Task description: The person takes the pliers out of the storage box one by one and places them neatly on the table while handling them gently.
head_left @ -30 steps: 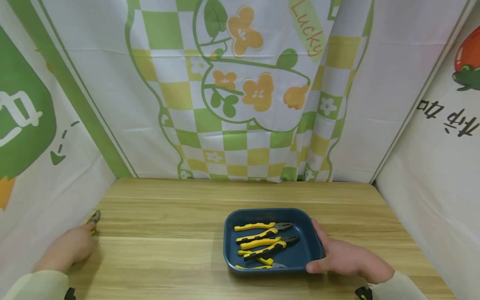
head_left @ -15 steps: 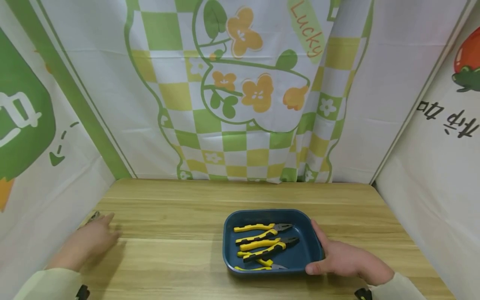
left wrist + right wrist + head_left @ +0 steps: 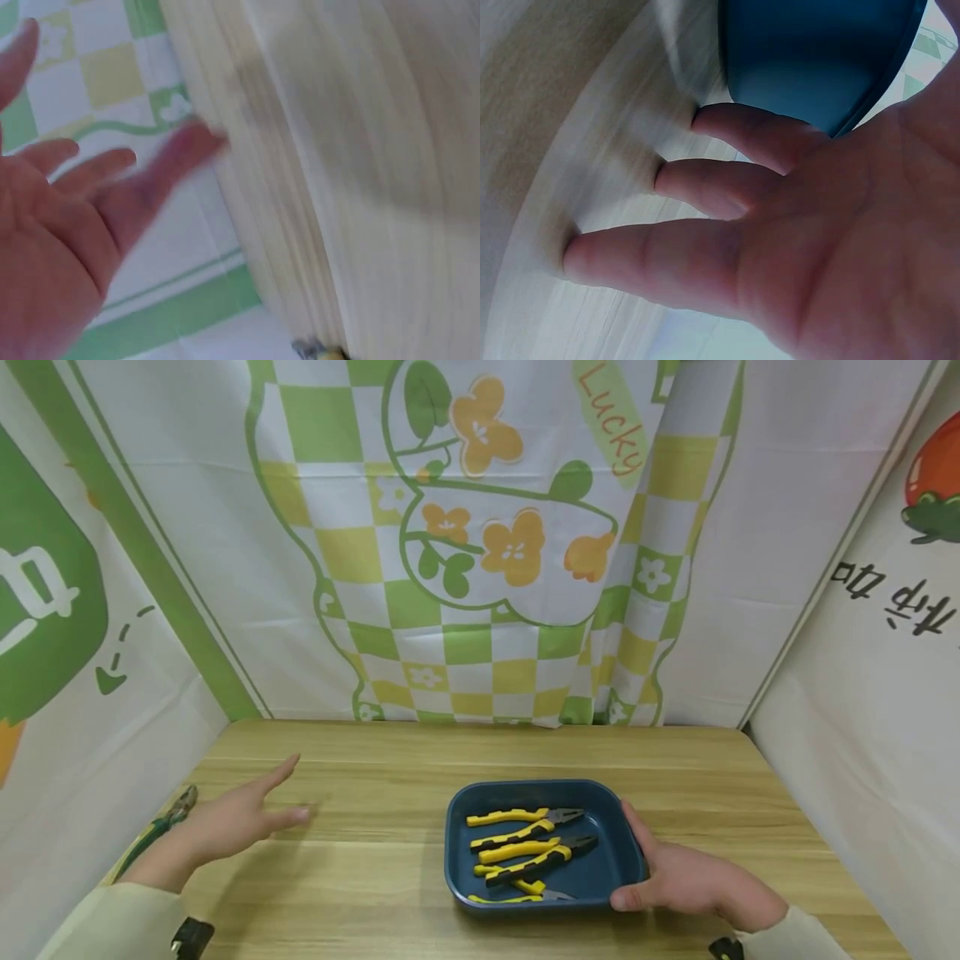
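A dark blue tray point(image 3: 525, 785) sits on the wooden table and holds several yellow-and-black pliers point(image 3: 525, 847). My right hand point(image 3: 678, 877) rests against the tray's right side, thumb at its near right corner, fingers fairly straight. In the right wrist view that hand point(image 3: 780, 247) has its fingertips on the table beside the tray point(image 3: 817, 52). My left hand point(image 3: 240, 814) hovers over the left part of the table with spread fingers and holds nothing; the left wrist view shows the hand point(image 3: 67, 217) just as spread. Green-handled pliers point(image 3: 180, 802) lie at the table's left edge, behind that hand.
Printed cloth walls close in the wooden table point(image 3: 375, 877) at the back, left and right. The green-handled pliers lie close to the left cloth wall. A metal tip point(image 3: 315, 349) shows at the table edge in the left wrist view.
My left hand has left the green-handled pliers at the table's left edge and moved right with fingers spread. The right hand and tray have stayed put.
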### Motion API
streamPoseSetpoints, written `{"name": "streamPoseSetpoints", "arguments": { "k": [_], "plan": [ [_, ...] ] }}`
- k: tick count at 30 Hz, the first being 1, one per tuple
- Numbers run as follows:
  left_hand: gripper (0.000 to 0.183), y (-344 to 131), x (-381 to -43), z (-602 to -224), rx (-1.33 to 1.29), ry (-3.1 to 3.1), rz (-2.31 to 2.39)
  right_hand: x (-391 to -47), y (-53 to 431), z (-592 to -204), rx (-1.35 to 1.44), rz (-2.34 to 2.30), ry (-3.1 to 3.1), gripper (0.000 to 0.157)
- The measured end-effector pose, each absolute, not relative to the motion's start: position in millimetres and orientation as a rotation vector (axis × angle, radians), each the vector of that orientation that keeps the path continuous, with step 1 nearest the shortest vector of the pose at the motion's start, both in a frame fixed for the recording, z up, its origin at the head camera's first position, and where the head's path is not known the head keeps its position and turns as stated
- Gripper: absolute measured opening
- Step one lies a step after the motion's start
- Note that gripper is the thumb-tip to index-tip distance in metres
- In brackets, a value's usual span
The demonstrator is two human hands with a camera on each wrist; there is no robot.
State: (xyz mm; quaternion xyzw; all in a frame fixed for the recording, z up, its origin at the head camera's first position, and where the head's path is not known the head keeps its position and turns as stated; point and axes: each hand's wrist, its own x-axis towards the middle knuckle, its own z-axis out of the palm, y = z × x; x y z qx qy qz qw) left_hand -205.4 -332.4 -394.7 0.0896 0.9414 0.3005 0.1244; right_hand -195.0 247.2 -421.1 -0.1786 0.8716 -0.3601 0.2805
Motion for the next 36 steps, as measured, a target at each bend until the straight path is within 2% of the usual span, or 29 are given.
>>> {"name": "streamPoseSetpoints", "arguments": {
  "k": [6,16,36],
  "plan": [
    [0.093,-307,-210,-389,0.302,2.482,1.249,-195,248,-421,-0.473,-0.960,2.349,0.124],
    [0.068,-262,-215,-379,0.468,2.342,1.317,-195,247,-422,-0.460,-0.953,2.362,0.125],
    [0.049,-163,-239,-371,0.495,1.986,1.363,-195,247,-421,-0.430,-0.956,2.359,0.125]
  ]
}}
